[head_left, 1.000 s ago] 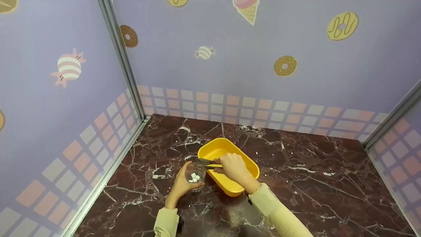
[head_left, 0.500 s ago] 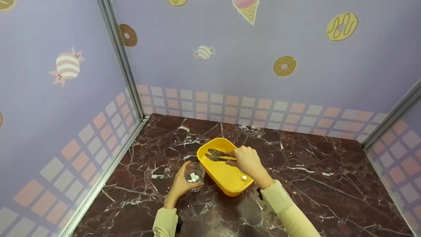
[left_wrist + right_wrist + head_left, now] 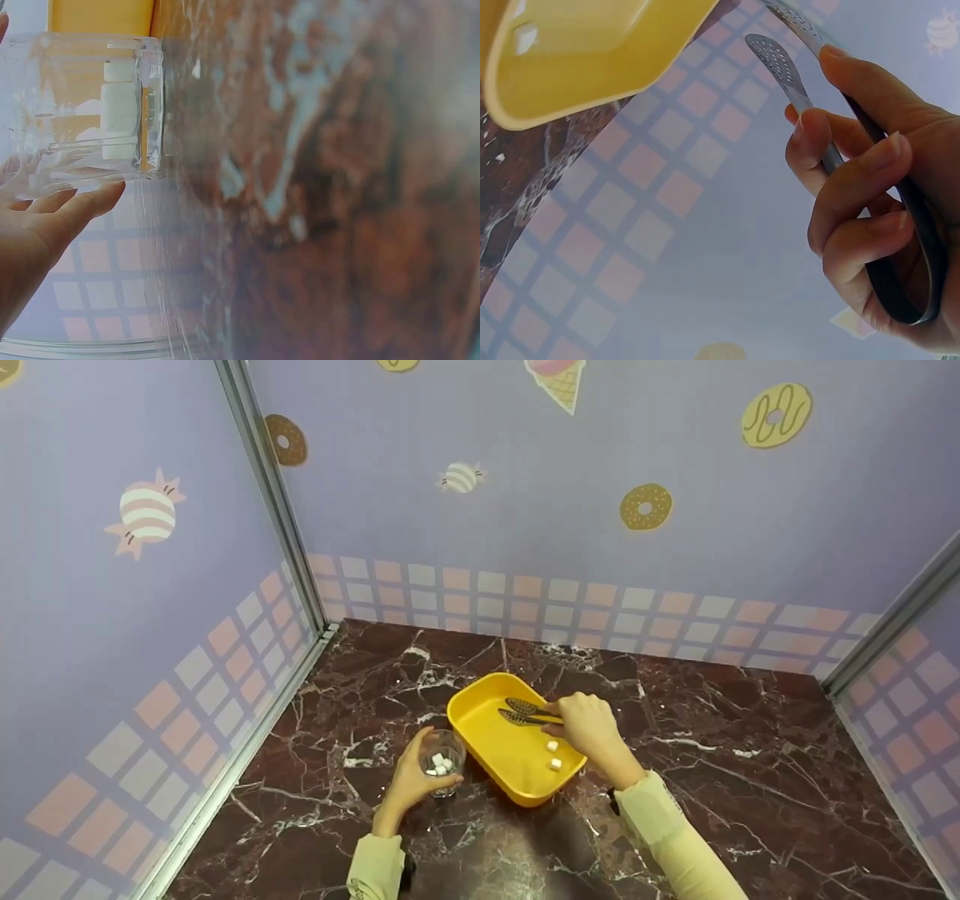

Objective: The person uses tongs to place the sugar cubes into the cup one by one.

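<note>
My left hand (image 3: 409, 780) curls round a clear glass (image 3: 450, 742) that stands on the marble surface. Several white cubes (image 3: 440, 765) lie at the bottom of the glass. In the right wrist view my right hand (image 3: 877, 172) grips metal tongs (image 3: 922, 240), whose perforated tips stand apart with nothing between them. In the head view the tongs' tips (image 3: 517, 716) hang over the yellow tub (image 3: 480, 750). Two white cubes, a farther one (image 3: 552, 745) and a nearer one (image 3: 556, 764), lie in the tub near its right end.
The tub stands just right of the glass. Dark red marble (image 3: 337, 810) with white veins covers the surface, and small white crumbs dot it. Purple walls (image 3: 525, 525) with sweets and tile patterns enclose the back and sides.
My right hand has moved the tongs from the glass's rim rightward over the tub. The cubes in the tub have come into view from behind the hand. The left hand stays at the glass.
</note>
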The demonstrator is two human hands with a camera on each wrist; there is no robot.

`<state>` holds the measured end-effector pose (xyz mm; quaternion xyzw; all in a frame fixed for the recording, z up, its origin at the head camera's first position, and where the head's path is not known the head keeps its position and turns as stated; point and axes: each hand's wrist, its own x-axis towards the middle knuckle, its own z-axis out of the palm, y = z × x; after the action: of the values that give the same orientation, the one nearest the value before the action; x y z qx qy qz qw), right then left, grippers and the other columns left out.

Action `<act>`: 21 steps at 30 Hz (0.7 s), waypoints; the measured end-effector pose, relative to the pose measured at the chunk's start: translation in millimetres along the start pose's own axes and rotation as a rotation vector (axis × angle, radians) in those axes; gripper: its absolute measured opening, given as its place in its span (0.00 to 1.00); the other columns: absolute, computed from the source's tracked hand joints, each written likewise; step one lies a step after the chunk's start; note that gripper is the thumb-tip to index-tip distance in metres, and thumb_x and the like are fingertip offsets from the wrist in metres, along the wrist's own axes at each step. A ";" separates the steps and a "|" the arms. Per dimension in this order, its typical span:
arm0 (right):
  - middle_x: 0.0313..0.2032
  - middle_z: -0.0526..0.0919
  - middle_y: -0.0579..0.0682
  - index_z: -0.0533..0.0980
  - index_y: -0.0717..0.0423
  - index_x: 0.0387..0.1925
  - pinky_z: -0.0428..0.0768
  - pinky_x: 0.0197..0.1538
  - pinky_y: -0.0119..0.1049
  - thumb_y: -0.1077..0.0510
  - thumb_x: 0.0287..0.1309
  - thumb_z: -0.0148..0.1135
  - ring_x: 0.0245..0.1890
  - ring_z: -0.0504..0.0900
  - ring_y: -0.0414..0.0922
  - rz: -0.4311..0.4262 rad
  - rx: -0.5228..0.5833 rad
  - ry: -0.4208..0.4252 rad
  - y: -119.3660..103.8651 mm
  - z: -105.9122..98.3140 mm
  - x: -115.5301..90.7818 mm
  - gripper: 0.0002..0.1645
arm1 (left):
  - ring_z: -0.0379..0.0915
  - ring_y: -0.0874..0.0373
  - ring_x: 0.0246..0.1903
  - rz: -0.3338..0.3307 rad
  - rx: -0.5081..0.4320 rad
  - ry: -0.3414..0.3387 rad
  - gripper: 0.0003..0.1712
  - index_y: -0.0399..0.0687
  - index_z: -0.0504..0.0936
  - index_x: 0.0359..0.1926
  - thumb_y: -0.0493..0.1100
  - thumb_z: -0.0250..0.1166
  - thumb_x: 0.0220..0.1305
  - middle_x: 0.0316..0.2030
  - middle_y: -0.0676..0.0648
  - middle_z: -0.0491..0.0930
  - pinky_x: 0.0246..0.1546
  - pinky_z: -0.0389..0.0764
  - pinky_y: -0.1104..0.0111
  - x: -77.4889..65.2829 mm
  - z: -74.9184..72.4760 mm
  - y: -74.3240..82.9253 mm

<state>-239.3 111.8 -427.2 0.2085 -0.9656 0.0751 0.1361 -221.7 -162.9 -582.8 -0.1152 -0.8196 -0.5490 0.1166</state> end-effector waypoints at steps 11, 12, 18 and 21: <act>0.22 0.83 0.54 0.84 0.48 0.25 0.74 0.17 0.48 0.48 0.35 0.71 0.20 0.79 0.56 0.048 -0.094 -0.006 22.0 17.9 -7.3 0.12 | 0.70 0.42 0.49 -0.008 0.003 -0.001 0.55 0.43 0.59 0.62 0.49 0.77 0.31 0.53 0.36 0.69 0.53 0.69 0.49 0.8 0.2 -1.0; 0.22 0.83 0.54 0.84 0.49 0.24 0.74 0.18 0.48 0.48 0.34 0.72 0.20 0.79 0.56 0.051 -0.106 -0.007 23.5 19.7 -7.9 0.12 | 0.70 0.42 0.49 -0.007 0.002 -0.001 0.55 0.43 0.59 0.62 0.49 0.77 0.31 0.53 0.36 0.69 0.53 0.69 0.49 0.9 0.3 -1.0; 0.20 0.81 0.55 0.79 0.55 0.17 0.76 0.21 0.49 0.50 0.31 0.74 0.20 0.78 0.56 0.079 -0.173 -0.020 27.9 30.9 -9.5 0.14 | 0.70 0.41 0.49 -0.006 0.002 0.000 0.55 0.43 0.59 0.62 0.49 0.77 0.31 0.53 0.36 0.69 0.54 0.68 0.49 1.0 -0.3 -0.3; 0.18 0.80 0.56 0.77 0.57 0.14 0.76 0.20 0.48 0.50 0.30 0.74 0.19 0.78 0.56 0.079 -0.210 -0.015 29.7 36.2 -9.4 0.16 | 0.69 0.41 0.49 -0.005 0.001 -0.003 0.55 0.43 0.59 0.62 0.50 0.77 0.31 0.53 0.35 0.68 0.53 0.68 0.48 1.3 -0.3 -0.1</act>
<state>-252.0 134.8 -467.1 0.1553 -0.9766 -0.0228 0.1469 -222.9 -163.2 -582.3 -0.1142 -0.8202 -0.5488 0.1140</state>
